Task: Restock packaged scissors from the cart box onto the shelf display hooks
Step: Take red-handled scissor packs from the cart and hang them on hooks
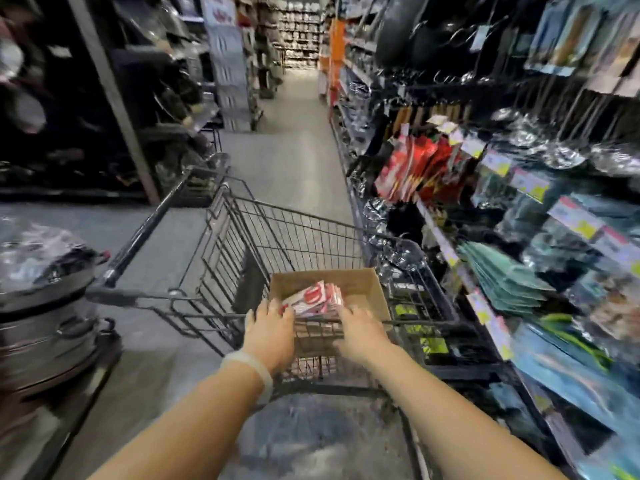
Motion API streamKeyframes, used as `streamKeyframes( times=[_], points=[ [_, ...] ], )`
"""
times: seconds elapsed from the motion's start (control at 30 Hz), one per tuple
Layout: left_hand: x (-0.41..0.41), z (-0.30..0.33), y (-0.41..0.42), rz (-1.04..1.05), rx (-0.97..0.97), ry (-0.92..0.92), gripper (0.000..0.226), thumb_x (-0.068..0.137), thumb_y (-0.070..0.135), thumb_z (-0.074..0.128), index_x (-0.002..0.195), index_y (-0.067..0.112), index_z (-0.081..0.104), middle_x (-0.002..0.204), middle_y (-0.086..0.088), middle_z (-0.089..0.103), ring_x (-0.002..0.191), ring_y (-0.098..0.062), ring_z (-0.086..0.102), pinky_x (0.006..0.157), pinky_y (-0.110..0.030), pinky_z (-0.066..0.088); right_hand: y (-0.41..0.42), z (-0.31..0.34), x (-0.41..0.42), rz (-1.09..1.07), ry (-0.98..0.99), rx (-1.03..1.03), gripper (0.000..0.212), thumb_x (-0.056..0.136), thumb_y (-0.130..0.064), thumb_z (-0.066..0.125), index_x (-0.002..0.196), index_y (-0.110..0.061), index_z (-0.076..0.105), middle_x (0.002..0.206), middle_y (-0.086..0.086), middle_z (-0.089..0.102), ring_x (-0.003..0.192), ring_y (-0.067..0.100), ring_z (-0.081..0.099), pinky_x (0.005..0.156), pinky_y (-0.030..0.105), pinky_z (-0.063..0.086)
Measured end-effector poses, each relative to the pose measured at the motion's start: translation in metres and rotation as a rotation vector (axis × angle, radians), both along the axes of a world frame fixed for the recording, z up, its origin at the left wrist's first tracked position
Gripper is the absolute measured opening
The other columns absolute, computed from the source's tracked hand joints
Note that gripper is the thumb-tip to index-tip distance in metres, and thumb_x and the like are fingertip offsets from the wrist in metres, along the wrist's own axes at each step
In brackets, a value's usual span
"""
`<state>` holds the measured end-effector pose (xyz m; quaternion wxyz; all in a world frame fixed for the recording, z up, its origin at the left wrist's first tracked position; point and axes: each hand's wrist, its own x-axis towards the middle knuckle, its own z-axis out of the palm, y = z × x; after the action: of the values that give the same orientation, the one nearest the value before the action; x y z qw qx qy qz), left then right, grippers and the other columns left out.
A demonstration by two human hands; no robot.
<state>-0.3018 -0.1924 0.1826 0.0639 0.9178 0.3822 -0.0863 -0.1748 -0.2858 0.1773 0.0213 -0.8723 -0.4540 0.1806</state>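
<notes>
**Kid:** What do we see from the head camera?

**Helper:** A shopping cart (277, 244) in a store aisle. Inside it sits a cardboard box (363, 289). The scissor packs (313, 301) are in that box, stacked on edge, red and white.

**Kid:** Where are the hands?

**Helper:** Both reach into the box. The left hand (268, 332) is at the left end of the packs, fingers bent over the box edge and touching them. The right hand (362, 336) is at the right end. The picture is blurry, so I cannot tell if either hand squeezes the packs yet.

**Kid:** Are the packs heavy?

**Helper:** One is probably light. A whole bunch likely feels heavier, because scissors are metal. The cards look flat and stiff, with smooth fronts, so a bunch may slide apart.

**Kid:** So where do you hold?

**Helper:** I think you press both ends of the bunch together. The shelf (485, 209) with hanging red packs (415, 171) is on the right.
</notes>
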Motion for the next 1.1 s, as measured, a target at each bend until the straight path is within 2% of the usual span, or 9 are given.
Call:
streamKeyframes(
  times=[0.13, 0.27, 0.37, 0.53, 0.67, 0.83, 0.97, 1.1],
  points=[
    [0.048, -0.009, 0.056, 0.041, -0.032, -0.006, 0.067, 0.089, 0.040, 0.055, 0.145, 0.018, 0.024, 0.156, -0.012, 0.018, 0.145, -0.031, 0.012, 0.118, -0.048, 0.015, 0.061, -0.002, 0.059, 0.012, 0.009, 0.006, 0.061, 0.087, -0.021, 0.060, 0.141, -0.014, 0.033, 0.147, 0.010, 0.034, 0.134, 0.030, 0.033, 0.110, 0.040, 0.033],
    [0.084, -0.031, 0.095, 0.084, -0.095, 0.008, 0.067, 0.087, 0.035, 0.056, 0.144, 0.017, 0.027, 0.152, -0.010, 0.025, 0.143, -0.031, 0.018, 0.117, -0.047, 0.020, 0.106, -0.011, 0.104, 0.022, 0.043, -0.021, 0.064, 0.085, -0.036, 0.061, 0.139, -0.014, 0.036, 0.139, 0.010, 0.042, 0.128, 0.029, 0.039, 0.106, 0.039, 0.035],
    [0.106, -0.055, 0.120, 0.116, -0.141, 0.025, 0.063, 0.086, 0.029, 0.056, 0.143, 0.017, 0.029, 0.148, -0.010, 0.031, 0.140, -0.032, 0.024, 0.115, -0.046, 0.026, 0.138, -0.030, 0.127, 0.041, 0.073, -0.095, 0.062, 0.087, -0.035, 0.058, 0.141, -0.014, 0.033, 0.142, 0.010, 0.039, 0.130, 0.029, 0.036, 0.108, 0.040, 0.032],
    [0.143, -0.095, 0.168, 0.159, -0.248, 0.073, 0.061, 0.090, 0.025, 0.051, 0.145, 0.018, 0.025, 0.151, -0.010, 0.028, 0.141, -0.031, 0.023, 0.116, -0.046, 0.024, 0.196, -0.072, 0.165, 0.081, 0.102, -0.158, 0.066, 0.086, -0.042, 0.059, 0.139, -0.012, 0.033, 0.142, 0.012, 0.039, 0.131, 0.031, 0.036, 0.108, 0.040, 0.033],
    [0.171, -0.143, 0.207, 0.219, -0.391, 0.091, 0.062, 0.089, 0.022, 0.050, 0.145, 0.018, 0.024, 0.150, -0.009, 0.029, 0.141, -0.030, 0.022, 0.116, -0.044, 0.024, 0.244, -0.122, 0.194, 0.067, 0.153, -0.264, 0.070, 0.088, -0.036, 0.059, 0.144, -0.011, 0.026, 0.152, 0.014, 0.026, 0.140, 0.034, 0.025, 0.114, 0.041, 0.026],
    [0.194, -0.202, 0.240, 0.418, -0.667, 0.068, 0.063, 0.090, 0.022, 0.051, 0.146, 0.021, 0.023, 0.147, -0.007, 0.034, 0.134, -0.027, 0.036, 0.111, -0.039, 0.033, 0.295, -0.190, 0.224, 0.095, 0.185, -0.404, 0.068, 0.086, -0.030, 0.060, 0.144, -0.013, 0.029, 0.153, 0.013, 0.026, 0.142, 0.033, 0.020, 0.118, 0.042, 0.021],
    [0.206, -0.247, 0.256, 0.506, -0.826, 0.080, 0.062, 0.090, 0.030, 0.052, 0.146, 0.021, 0.025, 0.147, -0.007, 0.034, 0.134, -0.028, 0.037, 0.111, -0.041, 0.034, 0.325, -0.235, 0.239, 0.128, 0.180, -0.409, 0.056, 0.086, -0.026, 0.060, 0.137, -0.015, 0.039, 0.144, 0.011, 0.038, 0.132, 0.030, 0.037, 0.110, 0.037, 0.032],
    [0.219, -0.292, 0.262, 0.848, -1.054, -0.100, 0.040, 0.095, 0.034, 0.047, 0.133, 0.020, 0.047, 0.137, -0.004, 0.050, 0.123, -0.024, 0.051, 0.110, -0.040, 0.038, 0.344, -0.272, 0.246, 0.137, 0.188, -0.393, 0.063, 0.087, -0.025, 0.062, 0.142, -0.017, 0.032, 0.152, 0.009, 0.029, 0.139, 0.027, 0.030, 0.114, 0.035, 0.026]
  ],
)
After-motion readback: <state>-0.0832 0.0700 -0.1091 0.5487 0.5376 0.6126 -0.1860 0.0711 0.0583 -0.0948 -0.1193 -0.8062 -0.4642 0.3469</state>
